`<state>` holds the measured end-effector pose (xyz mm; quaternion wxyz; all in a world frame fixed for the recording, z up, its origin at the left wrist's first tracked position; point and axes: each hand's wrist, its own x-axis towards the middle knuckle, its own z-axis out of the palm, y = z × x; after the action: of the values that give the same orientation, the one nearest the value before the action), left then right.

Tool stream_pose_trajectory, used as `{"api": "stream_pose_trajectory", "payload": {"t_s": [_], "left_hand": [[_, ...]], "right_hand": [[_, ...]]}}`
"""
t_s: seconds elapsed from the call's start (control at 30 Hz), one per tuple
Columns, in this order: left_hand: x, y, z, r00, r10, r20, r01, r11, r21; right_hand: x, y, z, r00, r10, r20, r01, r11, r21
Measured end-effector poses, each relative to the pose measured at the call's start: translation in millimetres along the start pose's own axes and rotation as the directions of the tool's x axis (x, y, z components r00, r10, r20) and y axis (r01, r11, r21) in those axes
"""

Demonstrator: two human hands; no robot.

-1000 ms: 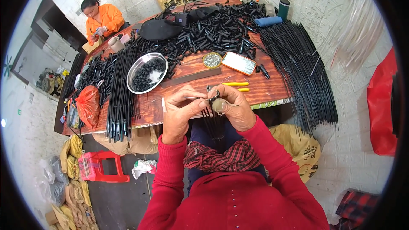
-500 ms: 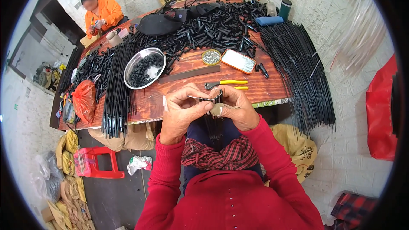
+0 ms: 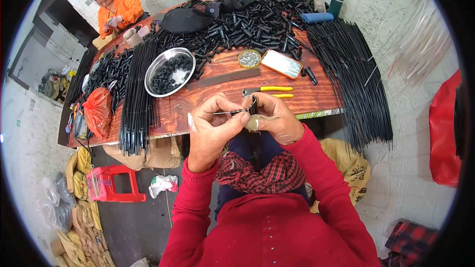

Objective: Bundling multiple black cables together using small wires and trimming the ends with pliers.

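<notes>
My two hands meet over the near edge of the table, fingers pinched together. In the left hand point(image 3: 210, 126), thumb and index finger grip a thin metal wire point(image 3: 222, 113), with small dark pieces where it meets the other hand. My right hand point(image 3: 279, 118) pinches a slim black part point(image 3: 255, 105), which stands upright between the fingers with a thin curved loop at its top. A tan cover wraps the right thumb. How the wire and the black part join is hidden by the fingertips. Just beyond lie pliers with yellow handles point(image 3: 277, 89).
A steel bowl point(image 3: 150, 86) of small black rings, a flat bar point(image 3: 225, 78), a round tin point(image 3: 249, 59) and a rectangular tin point(image 3: 281, 64) lie beyond. Behind is a heap of black tubular parts point(image 3: 242, 32); bundles of black rods point(image 3: 136, 101) flank it. A person in orange point(image 3: 126, 10) sits far left.
The camera view has shifted slightly. Both hands stay pinched together, the left having turned a little, with the black part showing more upright. The person in orange has lowered their head.
</notes>
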<state>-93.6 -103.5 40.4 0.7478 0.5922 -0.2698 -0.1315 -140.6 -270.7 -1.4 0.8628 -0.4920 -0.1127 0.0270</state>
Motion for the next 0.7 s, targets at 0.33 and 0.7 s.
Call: {"api": "stream_pose_trajectory", "payload": {"t_s": [0.33, 0.7], "left_hand": [[0, 10, -3, 0.995, -0.093, -0.020, 0.093, 0.996, -0.005], [10, 4, -11, 0.994, 0.021, 0.107, -0.035, 0.992, 0.124]], "right_hand": [[2, 10, 2, 1.000, -0.003, -0.016, 0.003, 1.000, -0.016], [3, 7, -2, 0.999, -0.031, 0.029, 0.030, 0.999, 0.029]]}}
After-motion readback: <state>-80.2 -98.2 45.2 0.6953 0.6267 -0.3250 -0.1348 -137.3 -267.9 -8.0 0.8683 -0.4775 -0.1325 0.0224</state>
